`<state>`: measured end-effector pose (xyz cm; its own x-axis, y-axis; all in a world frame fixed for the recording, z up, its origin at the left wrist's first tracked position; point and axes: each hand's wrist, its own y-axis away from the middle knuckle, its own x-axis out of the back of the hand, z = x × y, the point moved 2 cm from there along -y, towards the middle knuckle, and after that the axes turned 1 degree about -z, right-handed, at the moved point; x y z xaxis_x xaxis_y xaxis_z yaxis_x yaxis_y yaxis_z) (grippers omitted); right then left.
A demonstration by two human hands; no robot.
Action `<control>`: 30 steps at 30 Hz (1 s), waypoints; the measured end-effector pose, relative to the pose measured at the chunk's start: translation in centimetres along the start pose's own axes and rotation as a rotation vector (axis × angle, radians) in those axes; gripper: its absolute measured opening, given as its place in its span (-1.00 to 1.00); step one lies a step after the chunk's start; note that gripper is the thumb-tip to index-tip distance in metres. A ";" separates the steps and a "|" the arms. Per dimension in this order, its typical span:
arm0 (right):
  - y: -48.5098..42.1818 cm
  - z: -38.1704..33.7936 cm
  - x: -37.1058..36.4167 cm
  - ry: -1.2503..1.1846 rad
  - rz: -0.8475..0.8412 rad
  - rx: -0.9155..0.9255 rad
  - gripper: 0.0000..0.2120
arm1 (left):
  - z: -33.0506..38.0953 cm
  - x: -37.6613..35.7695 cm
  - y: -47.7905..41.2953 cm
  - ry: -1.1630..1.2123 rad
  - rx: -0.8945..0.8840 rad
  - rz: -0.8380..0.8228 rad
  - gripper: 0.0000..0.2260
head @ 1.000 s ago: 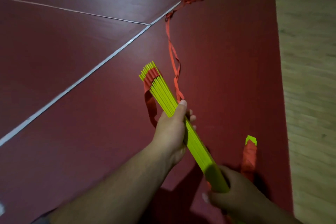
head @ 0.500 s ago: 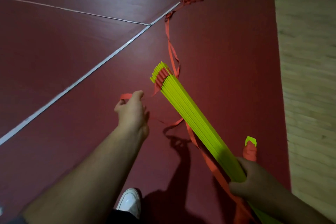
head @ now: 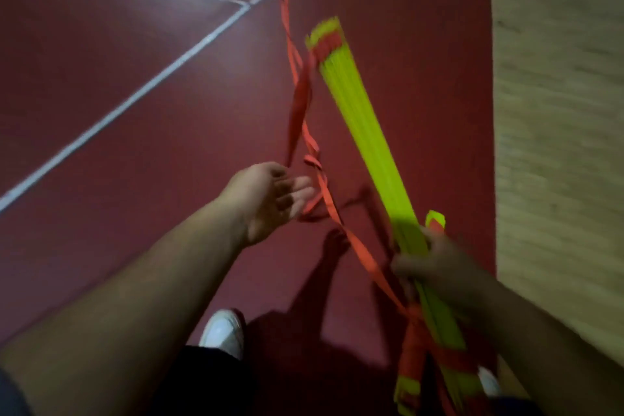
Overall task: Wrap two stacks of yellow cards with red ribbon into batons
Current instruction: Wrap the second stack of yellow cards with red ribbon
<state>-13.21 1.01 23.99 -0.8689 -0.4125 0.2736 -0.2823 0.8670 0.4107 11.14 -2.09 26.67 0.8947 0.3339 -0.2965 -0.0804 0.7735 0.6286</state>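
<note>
Dark red floor (head: 135,206); right hand (head: 435,267) grasps the yellow card stack (head: 368,132); left hand (head: 270,199), grip released, beside red ribbon (head: 299,101)

Left hand (head: 270,203) extended, fingers loosely spread; right hand (head: 435,267) gripping yellow cards (head: 368,132)

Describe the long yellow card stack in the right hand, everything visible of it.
The yellow card stack is a long, thin bundle of bright yellow-green strips, card by the look, blurred by motion. It is held in the air, slanting away and to the left. A band of red ribbon crosses it near the far end, where the tips fan. The right hand grips its near part; more ribbon seems to wrap it below that hand. The left hand is apart from it.
</note>
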 end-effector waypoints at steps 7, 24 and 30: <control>-0.6 -1.6 1.5 -0.578 0.066 0.007 -0.87 | -6.4 -3.7 2.8 -0.825 -0.083 -0.449 -0.60; -1.6 -0.7 3.3 -0.656 0.314 -0.010 -0.83 | -9.7 -4.4 1.3 -1.384 -0.869 -0.575 -0.77; -1.8 1.2 4.4 -0.266 0.749 0.086 -0.76 | -7.5 -6.4 5.2 -1.280 -0.732 -0.836 -0.85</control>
<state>-17.05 -2.00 23.41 -0.9050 0.3589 0.2285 0.3935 0.9103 0.1283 1.69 3.87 26.48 0.5211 -0.5990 0.6080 0.7199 0.6911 0.0639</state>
